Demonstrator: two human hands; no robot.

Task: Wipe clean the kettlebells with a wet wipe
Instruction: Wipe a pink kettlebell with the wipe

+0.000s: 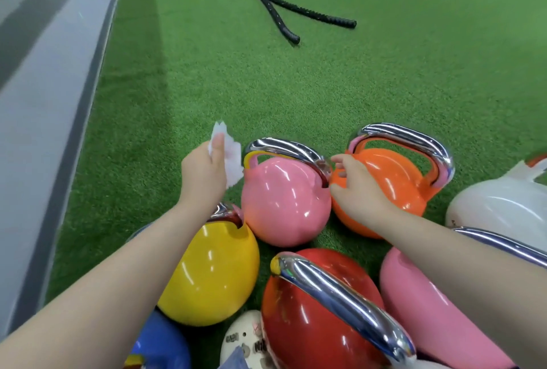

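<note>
Progress cannot be judged; every kettlebell shines alike. Left hand [204, 173] pinches the wet wipe [228, 155] beside the pink kettlebell [284, 203]. Right hand [355, 188], fingers loosely spread, holds nothing.

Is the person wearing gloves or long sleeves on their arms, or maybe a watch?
No gloves, sleeves or watch show. Both forearms are bare from the picture's bottom edge up to the wrists. The left hand and right hand are bare too, with no rings or bracelets that can be seen, and the nails look short and plain. Any sleeves would end out of view.
</note>
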